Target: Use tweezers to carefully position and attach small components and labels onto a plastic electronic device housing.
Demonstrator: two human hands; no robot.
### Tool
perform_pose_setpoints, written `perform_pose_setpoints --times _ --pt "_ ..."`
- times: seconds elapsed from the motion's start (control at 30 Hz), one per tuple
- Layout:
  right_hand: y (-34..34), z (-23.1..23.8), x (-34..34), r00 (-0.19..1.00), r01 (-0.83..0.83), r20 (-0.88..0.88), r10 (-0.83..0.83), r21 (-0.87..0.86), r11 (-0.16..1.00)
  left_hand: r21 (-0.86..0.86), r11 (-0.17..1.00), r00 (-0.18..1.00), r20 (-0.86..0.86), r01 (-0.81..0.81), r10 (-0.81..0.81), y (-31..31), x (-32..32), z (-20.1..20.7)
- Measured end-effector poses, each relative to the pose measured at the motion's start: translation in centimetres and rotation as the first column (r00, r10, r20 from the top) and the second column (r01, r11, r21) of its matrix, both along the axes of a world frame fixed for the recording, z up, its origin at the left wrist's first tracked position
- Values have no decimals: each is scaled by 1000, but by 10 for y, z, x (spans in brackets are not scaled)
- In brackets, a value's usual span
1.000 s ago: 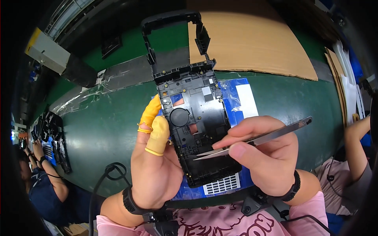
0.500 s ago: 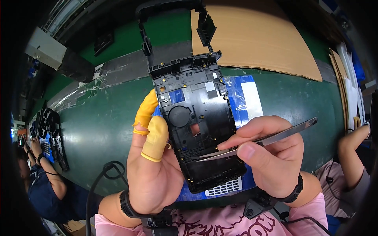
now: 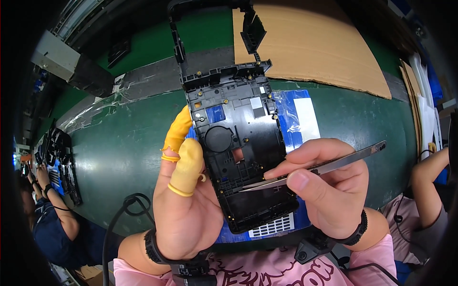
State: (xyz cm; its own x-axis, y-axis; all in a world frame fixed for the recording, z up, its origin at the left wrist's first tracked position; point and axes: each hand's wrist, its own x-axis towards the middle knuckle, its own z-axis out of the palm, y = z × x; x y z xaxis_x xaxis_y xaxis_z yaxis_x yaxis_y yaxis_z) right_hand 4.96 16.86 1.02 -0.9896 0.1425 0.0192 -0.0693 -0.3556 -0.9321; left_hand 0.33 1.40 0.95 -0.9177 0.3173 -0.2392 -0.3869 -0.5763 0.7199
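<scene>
Up close, tweezers [image 3: 315, 169] in right hand [image 3: 329, 190], tips inside black frame [image 3: 238, 143].

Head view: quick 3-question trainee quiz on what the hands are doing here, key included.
1. True or false: the left hand holds the black plastic frame.
2. What does the right hand hold? A) metal tweezers B) screwdriver C) brush
3. Fill in: two fingers of the left hand wear yellow finger ____.

Key
1. True; it grips the frame's left edge.
2. A; the metal tweezers have their tips on the frame's lower middle.
3. Cots; the yellow finger cots sit beside the frame, above the green belt.
</scene>
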Motion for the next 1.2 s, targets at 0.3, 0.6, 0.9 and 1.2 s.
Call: perform_pose_setpoints --times 0.3,0.6,0.9,1.2 --pt "2 -1 -1 1000 20 -23 -19 51 998 -91 996 996 -93 8 -17 6 2 2" --pt "22 -12 -21 986 151 53 -155 65 986 -126 930 851 -460 -346 254 -56 -35 8" --pt "16 -34 -30 989 51 135 -64 102 993 12 859 840 -204 -511 503 -44 -28 15" --pt "15 -29 -34 974 93 199 -110 94 991 139 954 954 -103 -265 280 -38 -33 19"
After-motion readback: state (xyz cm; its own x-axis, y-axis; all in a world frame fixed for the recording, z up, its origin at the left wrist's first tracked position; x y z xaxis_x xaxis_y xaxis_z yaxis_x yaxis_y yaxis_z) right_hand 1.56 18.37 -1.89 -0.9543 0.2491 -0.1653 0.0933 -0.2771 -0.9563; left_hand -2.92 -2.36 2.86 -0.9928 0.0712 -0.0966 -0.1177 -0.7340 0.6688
